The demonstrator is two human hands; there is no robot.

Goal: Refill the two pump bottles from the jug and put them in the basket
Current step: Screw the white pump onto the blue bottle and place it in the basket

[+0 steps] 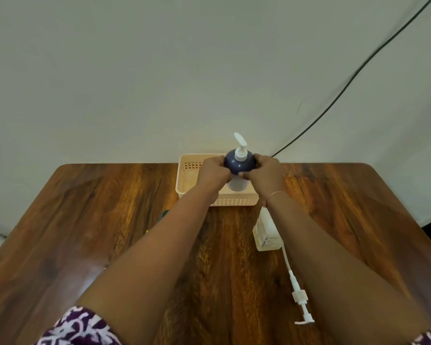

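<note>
A dark blue pump bottle with a white pump head stands upright inside the cream plastic basket at the table's far edge. My left hand and my right hand grip it from either side. A pale, clear second bottle stands nearer to me, partly hidden under my right forearm. Its white pump with the long tube lies loose on the table at the right. A dark object, mostly hidden by my left forearm, peeks out at the left; I cannot tell what it is.
The wooden table stands against a pale wall. A black cable runs down the wall to the table's far edge behind the basket. The basket's left half holds nothing.
</note>
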